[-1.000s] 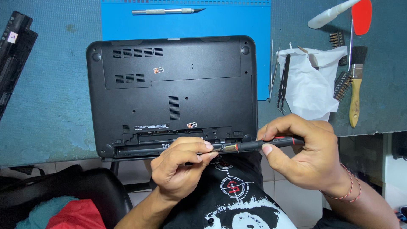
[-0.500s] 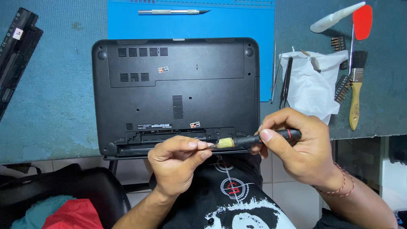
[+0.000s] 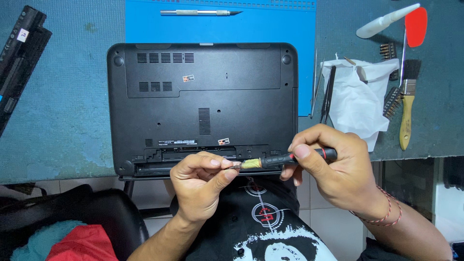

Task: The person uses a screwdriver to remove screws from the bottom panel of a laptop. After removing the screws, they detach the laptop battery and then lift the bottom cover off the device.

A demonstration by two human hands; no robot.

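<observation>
Screwdriver [image 3: 290, 158] lay horizontal just off the near edge of the upturned black laptop [image 3: 200, 106], tip pointing left. Right hand [image 3: 333, 166] clenched round the black handle; left hand [image 3: 200, 183] pinched the metal bit end between thumb and forefinger. Counted: one screwdriver, one laptop, one craft knife [image 3: 200, 12], one paintbrush [image 3: 407, 108].

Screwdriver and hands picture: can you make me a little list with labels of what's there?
Left hand: pinches the tip of the screwdriver
Right hand: grips the screwdriver by its black handle
Laptop: black, upside down on the table
Mat: blue, under the laptop's far edge
Knife: thin, metal, on the mat
Brush: yellow handle, at right
</observation>
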